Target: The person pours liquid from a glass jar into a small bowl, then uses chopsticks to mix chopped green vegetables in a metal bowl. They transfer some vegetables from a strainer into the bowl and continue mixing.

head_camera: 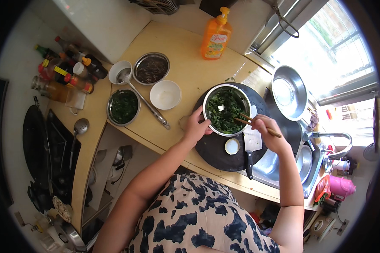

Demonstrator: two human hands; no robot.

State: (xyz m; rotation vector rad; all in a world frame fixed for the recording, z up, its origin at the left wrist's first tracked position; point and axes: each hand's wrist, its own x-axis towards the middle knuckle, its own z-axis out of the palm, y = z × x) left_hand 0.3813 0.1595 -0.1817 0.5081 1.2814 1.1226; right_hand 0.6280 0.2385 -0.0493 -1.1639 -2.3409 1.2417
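Observation:
My left hand [197,126] grips the near left rim of a stainless steel bowl [208,126] on a round dark cutting board [205,151]. Chopped leafy greens [223,118] fill the bowl, with a small white lump [221,108] on top. In my right hand [267,129] is a pair of wooden chopsticks [274,132], their tips among the greens at the bowl's right side. A cleaver [252,140] with a black handle lies on the board, partly hidden by the bowl and my right hand. Below the bowl sits a small round white lid or dish [232,146].
Left on the counter are a second bowl of greens [123,107], a bowl of dark food [152,68], a white bowl [165,95] and a ladle [148,107]. An orange pump bottle [216,38] stands behind. A metal basin [289,93] and the sink [269,164] are right.

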